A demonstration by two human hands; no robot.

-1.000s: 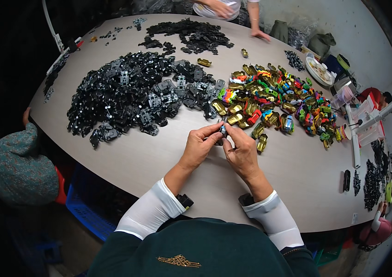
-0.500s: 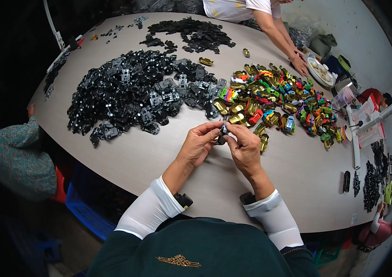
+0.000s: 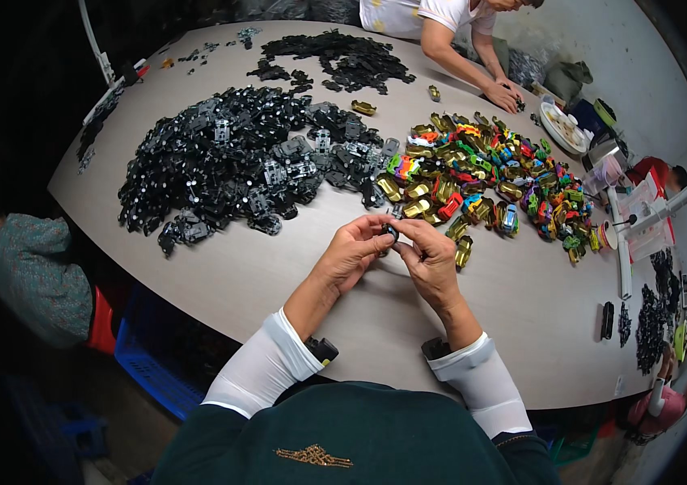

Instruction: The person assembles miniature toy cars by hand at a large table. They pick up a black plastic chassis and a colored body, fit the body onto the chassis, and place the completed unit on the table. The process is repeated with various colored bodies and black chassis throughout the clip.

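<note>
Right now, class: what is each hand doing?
Left hand: closed on a small dark part.
Right hand: closed on the same part.

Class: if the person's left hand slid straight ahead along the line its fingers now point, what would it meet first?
Probably the small dark part pinched at its fingertips, then the right hand facing it; the left hand points rightward, though depth is unclear.
</note>
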